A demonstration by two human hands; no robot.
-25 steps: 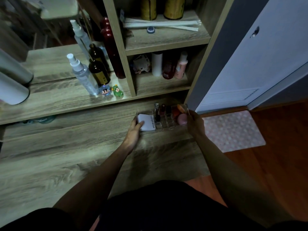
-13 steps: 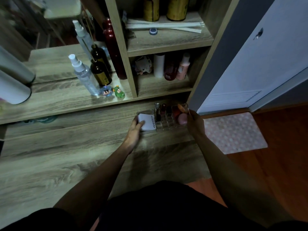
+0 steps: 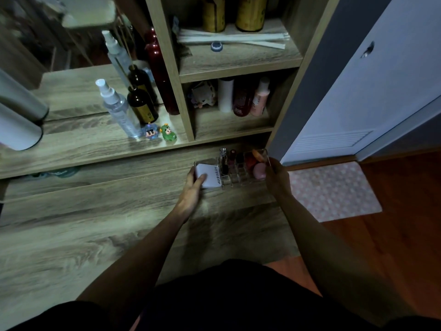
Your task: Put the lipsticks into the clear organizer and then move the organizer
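Observation:
The clear organizer (image 3: 238, 176) sits at the back right of the wooden desk, under the shelf. Several lipsticks (image 3: 232, 158) stand upright in its slots, a white compact (image 3: 207, 175) lies in its left section, and pink and orange sponges (image 3: 259, 169) fill its right end. My left hand (image 3: 193, 187) grips the organizer's left end, thumb on the compact. My right hand (image 3: 276, 174) holds its right end.
A raised shelf ledge (image 3: 95, 149) behind carries a spray bottle (image 3: 119, 111), a dark diffuser bottle (image 3: 142, 106) and two small figurines (image 3: 160, 134). Cubbies (image 3: 233, 125) hold bottles. The desk's right edge drops to a wooden floor with a pink mat (image 3: 334, 189).
Both hands and the organizer have stayed almost still at the desk's back right; only the camera view has shifted slightly.

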